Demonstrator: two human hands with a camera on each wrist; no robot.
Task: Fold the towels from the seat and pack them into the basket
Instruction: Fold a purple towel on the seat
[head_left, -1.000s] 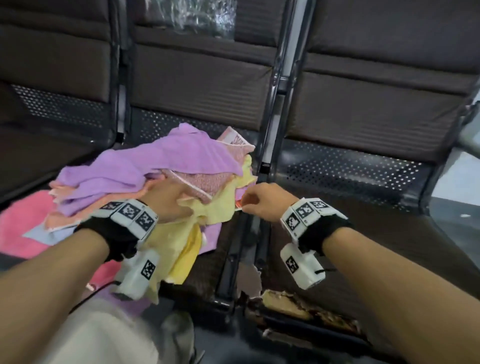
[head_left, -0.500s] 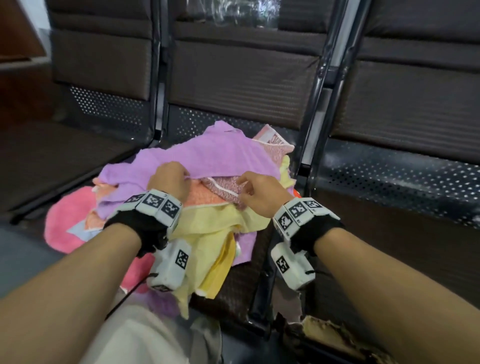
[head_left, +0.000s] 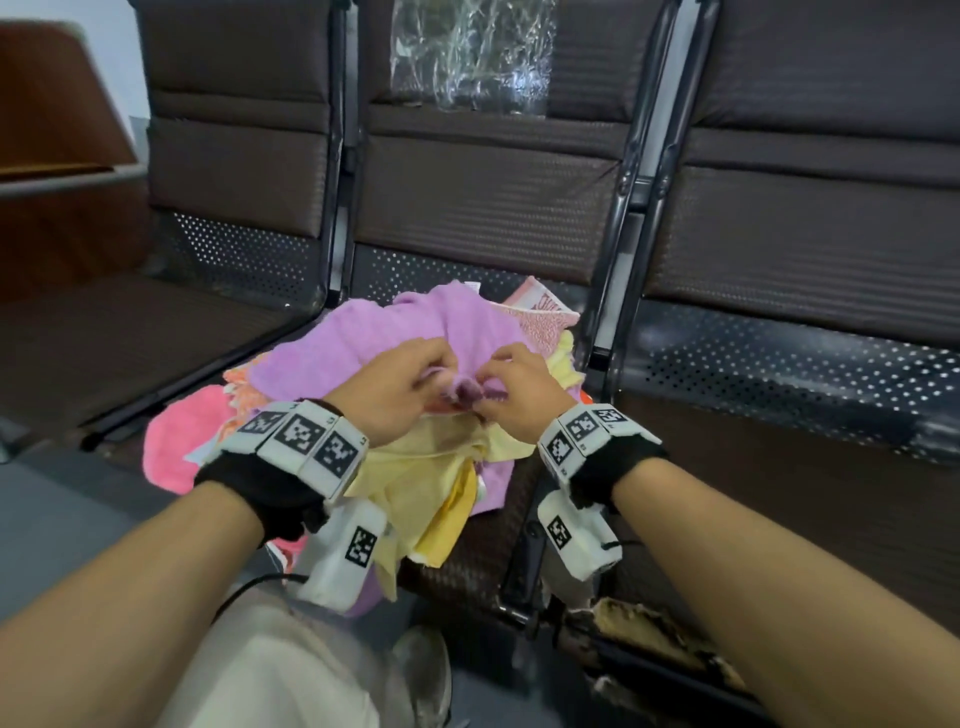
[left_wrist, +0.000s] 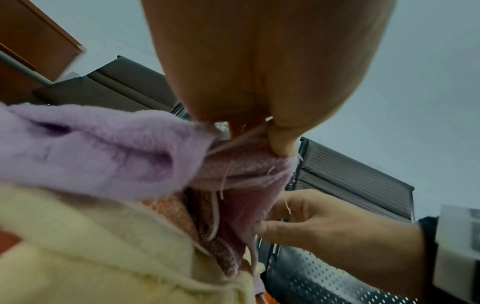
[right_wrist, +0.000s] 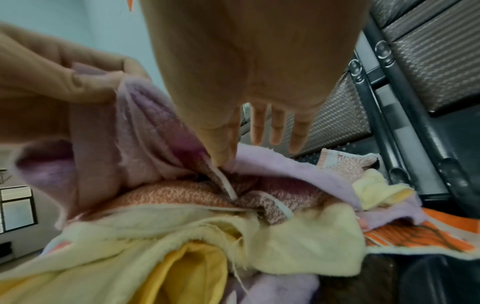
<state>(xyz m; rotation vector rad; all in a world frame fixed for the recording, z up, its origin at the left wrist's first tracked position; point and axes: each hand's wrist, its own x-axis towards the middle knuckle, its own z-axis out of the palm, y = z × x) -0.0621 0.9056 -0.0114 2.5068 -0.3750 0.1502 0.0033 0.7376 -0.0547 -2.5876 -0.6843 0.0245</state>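
A heap of towels lies on the middle seat (head_left: 467, 561). On top is a purple towel (head_left: 395, 343), over a pink speckled towel (head_left: 545, 322), pale yellow towels (head_left: 431, 467) and a pink one (head_left: 176, 441). My left hand (head_left: 436, 382) and right hand (head_left: 491, 382) meet at the purple towel's near edge, and both pinch it. In the left wrist view the thumb (left_wrist: 281, 144) presses the purple towel (left_wrist: 103, 148). In the right wrist view thumb and forefinger pinch the purple towel (right_wrist: 145, 123) while the other fingers (right_wrist: 276, 127) stay straight. No basket is in view.
Bare seats flank the heap at left (head_left: 130, 332) and right (head_left: 779, 415). A clear plastic bag (head_left: 470, 52) hangs on the middle backrest. Wooden furniture (head_left: 52, 130) stands far left. My knee (head_left: 270, 670) is below the seat's front edge, beside torn padding (head_left: 649, 639).
Both hands left the lower yellow and pink towels, moved up and together, and took hold of the purple towel's near edge. My view shifted left and up.
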